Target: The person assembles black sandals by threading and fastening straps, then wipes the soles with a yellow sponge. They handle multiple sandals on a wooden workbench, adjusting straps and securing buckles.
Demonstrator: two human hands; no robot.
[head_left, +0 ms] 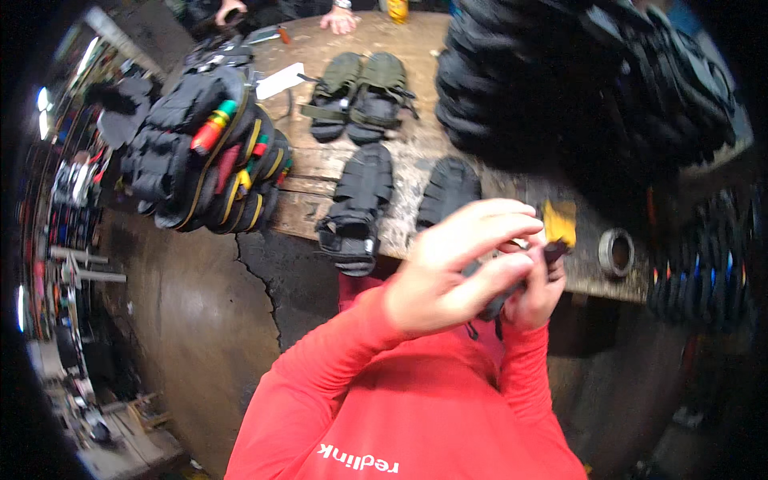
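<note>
My left hand [464, 268] is in front of my chest, its fingers and thumb bent together beside my right hand [538, 298]. Between the hands is a dark item [498, 306], mostly hidden, with thin dark ends hanging below it. My right fingers are curled round it, and a dark tip sticks out above them. What the left fingertips pinch cannot be made out. Just beyond my hands, a black sandal [450, 188] lies on the table, its near end covered by my left hand. Another black sandal [358, 200] lies to its left.
A pair of olive sandals [364, 92] lies farther back on the wooden table [304, 188]. Stacked sandals [180, 136] stand at the left, and a tall dark pile [496, 88] at the right. A tape roll [616, 253] and yellow piece [559, 222] lie nearby. Another person's hand [340, 20] rests opposite.
</note>
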